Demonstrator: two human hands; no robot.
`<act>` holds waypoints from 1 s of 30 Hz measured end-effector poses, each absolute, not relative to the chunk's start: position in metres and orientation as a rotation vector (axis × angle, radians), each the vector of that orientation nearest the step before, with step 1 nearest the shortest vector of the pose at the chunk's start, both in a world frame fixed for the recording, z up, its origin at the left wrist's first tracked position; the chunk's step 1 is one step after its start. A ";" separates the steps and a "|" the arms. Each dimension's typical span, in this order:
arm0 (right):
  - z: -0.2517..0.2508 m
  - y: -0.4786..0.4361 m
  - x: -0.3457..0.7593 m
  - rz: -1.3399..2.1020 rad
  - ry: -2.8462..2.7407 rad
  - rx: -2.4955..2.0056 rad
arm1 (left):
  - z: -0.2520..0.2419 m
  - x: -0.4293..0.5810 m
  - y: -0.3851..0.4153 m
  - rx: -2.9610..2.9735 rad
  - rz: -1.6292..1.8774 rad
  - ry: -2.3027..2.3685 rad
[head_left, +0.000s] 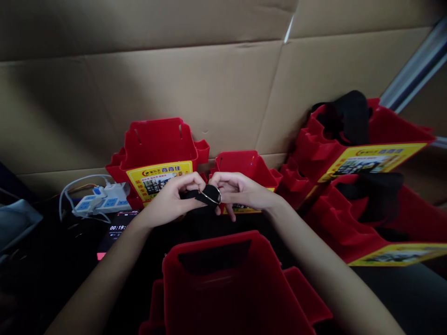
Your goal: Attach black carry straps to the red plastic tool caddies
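Observation:
Between my hands is a black webbing strap (199, 204) with a metal ring buckle (220, 195) on it. My left hand (174, 197) pinches the strap beside the buckle, thumb and forefinger closed on it. At the other side my right hand (240, 190) has its thumb and forefinger closed at the buckle's edge, its lower fingers loosely bent. Just below the hands stands an open red plastic bucket (223, 239), with a dark strip of strap across its far inner wall and small pockets on its sides.
Behind my hands stand a red bucket (160, 139) with a yellow label and a smaller red one (237, 163). Stacked at right are red buckets (401, 132) holding black straps (352, 116). Left lie a power strip (104, 200) with cables and a lit phone (117, 228). Cardboard (181, 88) backs everything.

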State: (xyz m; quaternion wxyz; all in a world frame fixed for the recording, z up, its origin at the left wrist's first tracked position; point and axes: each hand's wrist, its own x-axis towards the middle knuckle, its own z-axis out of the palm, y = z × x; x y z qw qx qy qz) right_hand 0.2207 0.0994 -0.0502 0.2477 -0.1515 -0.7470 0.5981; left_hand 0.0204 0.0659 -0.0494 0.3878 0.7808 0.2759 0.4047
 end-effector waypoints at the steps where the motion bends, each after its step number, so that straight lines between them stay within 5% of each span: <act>1: -0.051 0.100 0.220 1.631 -2.037 -0.387 | -0.049 0.020 0.066 1.990 1.016 0.702; 30: -0.053 0.099 0.235 1.664 -2.079 -0.275 | -0.067 0.010 0.068 2.305 0.796 1.003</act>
